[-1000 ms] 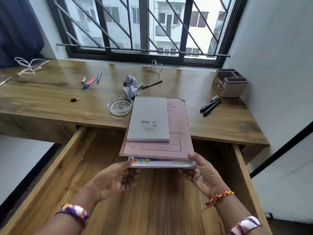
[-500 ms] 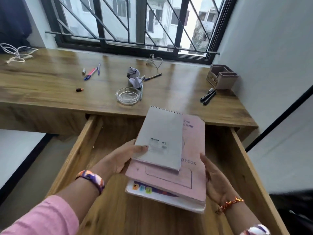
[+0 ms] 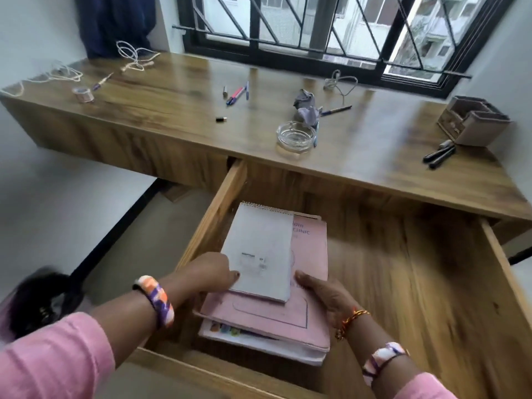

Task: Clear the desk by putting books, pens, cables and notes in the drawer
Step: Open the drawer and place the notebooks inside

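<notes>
A stack of books, a grey spiral notepad [image 3: 260, 249] on a pink record book [image 3: 309, 306] on a white book [image 3: 259, 339], sits low in the left part of the open wooden drawer [image 3: 417, 283]. My left hand [image 3: 211, 270] grips the stack's left side, thumb on the notepad. My right hand [image 3: 322, 295] holds its right side, resting on the pink cover. On the desk [image 3: 172, 110] lie coloured pens [image 3: 237, 93], a blue pen [image 3: 335, 110], black markers [image 3: 439, 156], white cables [image 3: 135, 57], a grey cable [image 3: 339, 82] and crumpled notes [image 3: 306, 108].
A glass ashtray [image 3: 293, 136] stands near the desk's front edge. A beige organiser [image 3: 472, 122] is at the far right, a tape roll [image 3: 83, 95] and a small black cap [image 3: 221, 119] to the left. The drawer's right half is bare wood.
Both hands have carried the book stack from the desk edge down and leftward into the drawer. My view has shifted left and down.
</notes>
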{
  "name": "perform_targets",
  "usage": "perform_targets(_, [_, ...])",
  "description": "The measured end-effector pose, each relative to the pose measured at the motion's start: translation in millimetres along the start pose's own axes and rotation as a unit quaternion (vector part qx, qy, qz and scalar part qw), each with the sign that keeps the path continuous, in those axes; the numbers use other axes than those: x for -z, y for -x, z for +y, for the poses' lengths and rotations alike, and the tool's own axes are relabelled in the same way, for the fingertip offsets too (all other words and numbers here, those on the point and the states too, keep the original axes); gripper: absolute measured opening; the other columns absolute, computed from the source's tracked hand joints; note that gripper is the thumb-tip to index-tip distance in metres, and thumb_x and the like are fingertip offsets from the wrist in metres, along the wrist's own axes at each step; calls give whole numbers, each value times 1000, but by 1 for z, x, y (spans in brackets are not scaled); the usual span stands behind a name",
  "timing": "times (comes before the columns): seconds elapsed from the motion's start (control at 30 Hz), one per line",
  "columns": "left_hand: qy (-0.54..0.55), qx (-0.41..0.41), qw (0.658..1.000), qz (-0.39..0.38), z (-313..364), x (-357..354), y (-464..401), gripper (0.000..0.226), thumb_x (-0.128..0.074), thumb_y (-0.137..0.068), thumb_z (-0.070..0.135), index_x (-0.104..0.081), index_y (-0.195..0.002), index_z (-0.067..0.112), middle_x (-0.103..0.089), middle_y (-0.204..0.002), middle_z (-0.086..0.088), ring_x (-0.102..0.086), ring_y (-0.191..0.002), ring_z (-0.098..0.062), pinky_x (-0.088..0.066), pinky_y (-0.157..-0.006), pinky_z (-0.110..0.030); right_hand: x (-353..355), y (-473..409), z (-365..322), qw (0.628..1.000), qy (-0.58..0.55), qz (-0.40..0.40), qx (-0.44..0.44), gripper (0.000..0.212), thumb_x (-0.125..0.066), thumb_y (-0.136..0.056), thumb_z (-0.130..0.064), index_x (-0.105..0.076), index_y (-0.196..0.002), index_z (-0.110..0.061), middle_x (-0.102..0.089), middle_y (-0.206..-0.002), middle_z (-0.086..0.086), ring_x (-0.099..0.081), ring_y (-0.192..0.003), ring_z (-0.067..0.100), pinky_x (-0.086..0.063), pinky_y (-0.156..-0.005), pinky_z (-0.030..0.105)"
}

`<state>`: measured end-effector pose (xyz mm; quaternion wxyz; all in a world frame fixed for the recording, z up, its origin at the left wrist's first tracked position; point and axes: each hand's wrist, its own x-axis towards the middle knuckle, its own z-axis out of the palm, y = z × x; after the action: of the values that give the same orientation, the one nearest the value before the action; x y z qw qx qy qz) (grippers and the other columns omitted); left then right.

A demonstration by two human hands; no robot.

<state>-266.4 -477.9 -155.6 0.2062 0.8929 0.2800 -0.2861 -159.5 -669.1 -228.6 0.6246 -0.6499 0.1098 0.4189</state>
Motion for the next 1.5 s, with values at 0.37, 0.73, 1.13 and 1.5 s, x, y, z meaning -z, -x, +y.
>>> perform_targets(0.37, [-293,-62,946,-121,5,-13,10,54,-62,-82,47,-59,-113,3,-53,-91,-5,-52,-84,-22,-46,-72,-28,-21,10,7,816,573,52,59,44,-52,-82,-63,-53,-83,-19,-59,-85,0,-61,-80,21,-49,-62,27])
perform_targets(0.73, [-189,-70,979,-9,0,-11,-22,103,-65,-81,42,6,-147,8,-8,-149,-34,-41,-129,-36,-43,-95,-36,-31,19,19,772,610,117,133,26,-58,-88,-36,-54,-93,-11,-63,-101,9,-49,-77,17,-37,-62,26])
perform_targets(1.13, [-326,-43,941,-79,-10,-49,-2,66,-29,-97,7,16,-144,2,13,-148,-35,-14,-140,-43,-25,-111,-43,-34,32,24,747,645,97,125,29,-59,-89,-30,-61,-103,-6,-63,-107,12,-62,-95,25,-43,-68,26])
perform_targets(1.5, [-440,-128,884,-95,-5,-32,-3,73,-60,-83,46,-38,-138,3,-28,-150,-18,-43,-127,-33,-38,-102,-43,-27,22,5,824,563,40,43,39,-77,-73,-31,-48,-94,-12,-63,-105,12,-64,-89,29,-55,-73,35])
